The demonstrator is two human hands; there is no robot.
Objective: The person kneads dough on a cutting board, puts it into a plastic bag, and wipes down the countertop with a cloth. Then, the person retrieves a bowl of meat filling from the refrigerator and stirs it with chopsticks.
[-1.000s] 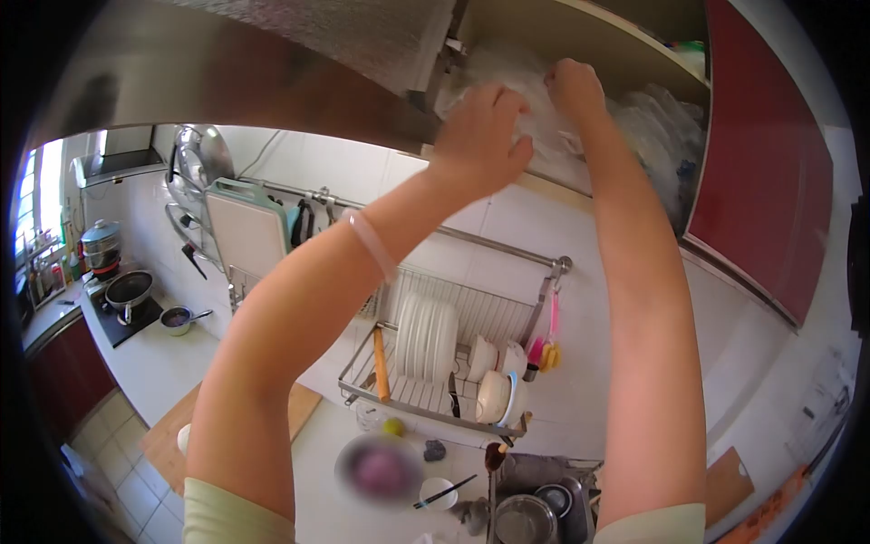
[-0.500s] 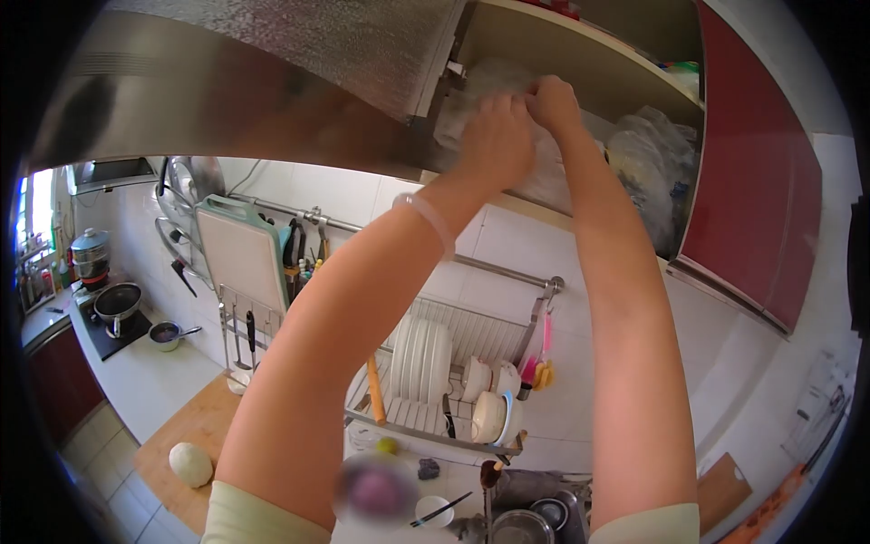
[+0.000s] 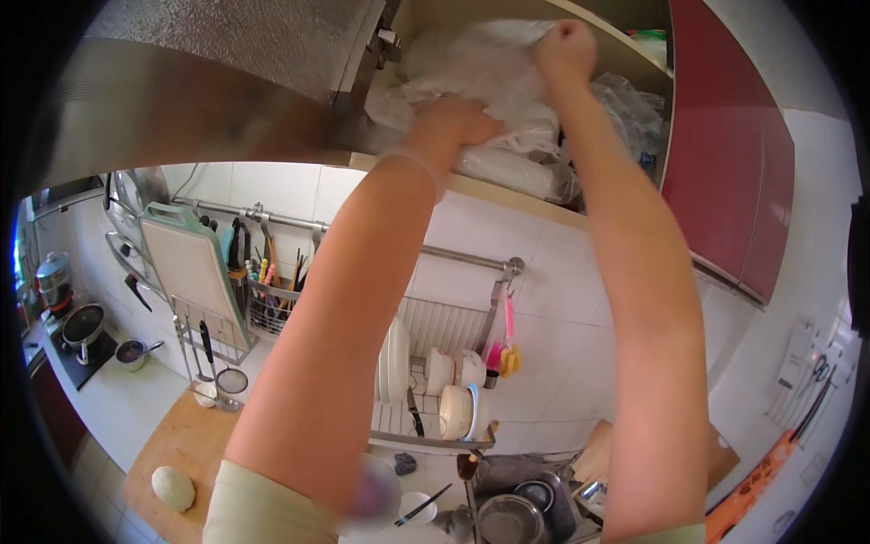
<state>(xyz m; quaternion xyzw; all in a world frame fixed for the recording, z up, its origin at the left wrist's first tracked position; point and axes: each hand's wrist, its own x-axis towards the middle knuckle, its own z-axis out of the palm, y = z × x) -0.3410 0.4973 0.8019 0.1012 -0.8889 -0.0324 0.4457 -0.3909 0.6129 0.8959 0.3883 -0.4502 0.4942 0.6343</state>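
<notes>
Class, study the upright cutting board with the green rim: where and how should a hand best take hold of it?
Probably by the green handle on its top edge, coming from above with fingers curled round the bar: the cutting board stands on end, its broad face is flat, and the handle forms a loop.

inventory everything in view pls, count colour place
cabinet: one, red-fronted, upper right
range hood: one, grey, upper left
plastic bags: several, clear and whitish, cabinet
cutting board: one, white, green-edged, against wall
plates: several, white, dish rack
bowls: several, white, dish rack
lump: one, white, wooden board
frying pan: one, dark, stove
saucepan: one, pale, counter
bowl with chopsticks: one, white, beside sink
vessels: two, metallic, sink
left hand: one, bare, among bags
right hand: one, bare, at bags
</notes>
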